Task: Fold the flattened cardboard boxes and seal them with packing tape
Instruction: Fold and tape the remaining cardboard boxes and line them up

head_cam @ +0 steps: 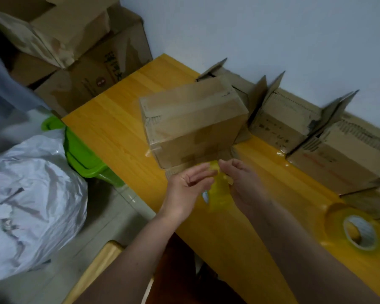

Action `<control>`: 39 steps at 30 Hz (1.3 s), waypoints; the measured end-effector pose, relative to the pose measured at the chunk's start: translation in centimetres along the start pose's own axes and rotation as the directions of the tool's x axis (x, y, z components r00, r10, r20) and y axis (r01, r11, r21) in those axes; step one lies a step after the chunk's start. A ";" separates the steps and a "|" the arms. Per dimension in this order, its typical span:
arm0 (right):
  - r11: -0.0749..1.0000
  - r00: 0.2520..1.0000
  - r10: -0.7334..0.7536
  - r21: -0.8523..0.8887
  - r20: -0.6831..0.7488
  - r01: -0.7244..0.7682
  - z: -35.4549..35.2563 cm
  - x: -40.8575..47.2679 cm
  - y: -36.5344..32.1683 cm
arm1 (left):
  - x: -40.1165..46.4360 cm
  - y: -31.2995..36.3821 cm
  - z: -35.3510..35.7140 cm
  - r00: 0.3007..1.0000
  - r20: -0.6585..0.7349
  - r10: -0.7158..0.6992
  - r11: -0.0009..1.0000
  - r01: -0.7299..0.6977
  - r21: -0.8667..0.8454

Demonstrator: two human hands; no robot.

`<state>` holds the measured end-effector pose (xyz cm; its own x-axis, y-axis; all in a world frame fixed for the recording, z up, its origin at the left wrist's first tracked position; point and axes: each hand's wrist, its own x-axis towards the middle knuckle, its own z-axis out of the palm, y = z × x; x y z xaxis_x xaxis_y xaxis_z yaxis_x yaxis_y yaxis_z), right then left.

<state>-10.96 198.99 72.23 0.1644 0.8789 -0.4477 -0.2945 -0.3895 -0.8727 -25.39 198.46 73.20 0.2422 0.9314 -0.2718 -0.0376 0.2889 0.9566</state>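
A closed cardboard box (191, 119) wrapped in clear tape stands on the yellow wooden table (114, 126). Just in front of it, a roll of clear yellowish packing tape (217, 189) sits between my two hands. My left hand (187, 187) touches the roll's left side with its fingers curled toward the tape end. My right hand (241, 183) grips the roll from the right, fingertips near the box's lower edge. A second tape roll (358, 233) lies on the table at the right.
Several open-flapped boxes (290, 121) line the white wall along the table's far edge. Large stacked cartons (79, 58) stand at the upper left. A green plastic bin (83, 154) and a white plastic bag (31, 194) sit on the floor left of the table.
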 end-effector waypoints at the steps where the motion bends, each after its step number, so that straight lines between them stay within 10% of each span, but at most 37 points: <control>1: 1.000 1.000 0.001 -0.015 -0.016 -0.001 -0.3 -0.2 -0.2 | -0.2 0.2 0.3 0.999 0.004 -0.036 0.998 0.036 -0.051; 9: 0.996 0.997 -0.081 -0.038 -0.020 0.080 -1.6 -1.4 -1.7 | -1.1 1.6 2.5 0.994 -0.042 -0.104 0.973 0.093 -0.211; 18: 0.989 0.989 -0.151 0.007 0.007 0.151 -1.8 -2.0 -3.1 | -1.3 2.2 5.0 0.966 -0.141 0.216 0.967 -0.192 0.168; 33: 0.965 0.975 -0.197 -0.199 -0.106 0.173 -3.3 -2.6 -3.2 | 0.6 1.4 6.1 0.904 -0.220 0.368 0.891 -0.274 0.363; 39: 0.999 0.995 -0.040 0.009 -0.092 0.041 -6.6 -2.4 -3.4 | 1.1 1.0 6.7 0.914 -0.268 0.306 0.919 -0.209 0.335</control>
<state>-4.10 196.35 75.01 0.2623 0.8644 -0.4289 -0.2964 -0.3508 -0.8883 -18.64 198.26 74.61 -0.0499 0.9986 0.0159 0.2394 -0.0035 0.9709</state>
